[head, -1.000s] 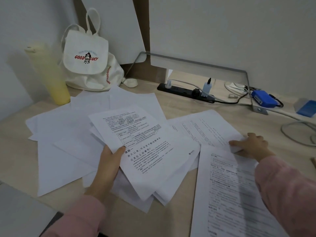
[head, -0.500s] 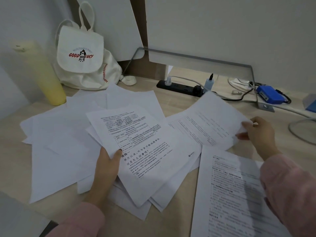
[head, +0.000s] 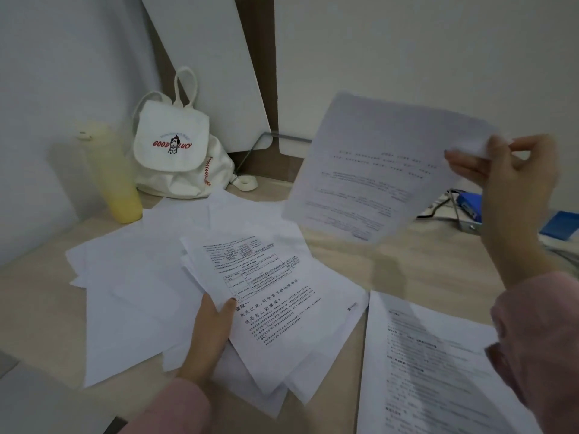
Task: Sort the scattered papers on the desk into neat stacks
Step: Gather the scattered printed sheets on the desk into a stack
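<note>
1 printed sheet (head: pixel 376 170) is hanging in the air, its corner pinched by the raised right hand (head: pixel 513 183), wrist bent upward above the desk (head: pixel 407 261). The left hand (head: pixel 213 333) is lying low, thumb gripping a fanned bundle of printed papers (head: pixel 282 308). Blank sheets (head: pixel 131 292) are spreading leftward; 1 printed page (head: pixel 423 371) is lying at right. 1 yellow bottle (head: pixel 112 177) and 1 white backpack (head: pixel 175 151) are standing behind.
</note>
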Demonstrator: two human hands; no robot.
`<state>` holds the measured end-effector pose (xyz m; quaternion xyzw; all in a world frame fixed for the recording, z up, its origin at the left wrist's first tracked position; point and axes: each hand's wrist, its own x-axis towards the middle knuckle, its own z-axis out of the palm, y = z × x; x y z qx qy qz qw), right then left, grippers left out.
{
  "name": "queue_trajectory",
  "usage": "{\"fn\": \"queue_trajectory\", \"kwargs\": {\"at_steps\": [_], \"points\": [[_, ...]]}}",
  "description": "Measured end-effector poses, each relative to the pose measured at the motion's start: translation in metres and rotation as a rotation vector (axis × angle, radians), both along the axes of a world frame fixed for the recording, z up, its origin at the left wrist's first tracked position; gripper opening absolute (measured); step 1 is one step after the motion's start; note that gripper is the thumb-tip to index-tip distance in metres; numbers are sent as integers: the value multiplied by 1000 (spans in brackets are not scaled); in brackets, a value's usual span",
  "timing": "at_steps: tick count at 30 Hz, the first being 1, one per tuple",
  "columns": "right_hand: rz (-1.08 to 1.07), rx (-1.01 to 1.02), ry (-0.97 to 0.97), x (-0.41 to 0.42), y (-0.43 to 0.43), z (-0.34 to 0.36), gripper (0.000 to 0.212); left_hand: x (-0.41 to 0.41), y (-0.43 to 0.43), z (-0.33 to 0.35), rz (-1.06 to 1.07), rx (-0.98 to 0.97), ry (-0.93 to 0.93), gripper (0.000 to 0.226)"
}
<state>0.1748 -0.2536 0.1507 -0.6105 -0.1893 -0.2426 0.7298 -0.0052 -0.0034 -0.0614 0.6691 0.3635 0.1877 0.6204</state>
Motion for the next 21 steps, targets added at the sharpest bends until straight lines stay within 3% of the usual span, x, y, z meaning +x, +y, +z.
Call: {"fn": "queue_trajectory", "kwargs": {"at_steps": [3, 8, 13, 18, 21], "points": [[84, 142, 54, -9, 8, 19, 21, 1, 0, 0, 10, -2, 16, 40], [312, 345, 364, -4, 18, 6, 14, -1, -1, 3, 0, -33, 18, 37], [405, 563, 779, -2, 28, -53, 43, -5, -1, 4, -28, -99, -36, 33], [287, 583, 1053, -14, 38, -115, 50, -8, -1, 6, -86, -178, -123, 35], [281, 304, 1081, -32, 42, -133, 27, -7, -1, 8, -80, -208, -147, 40]]}}
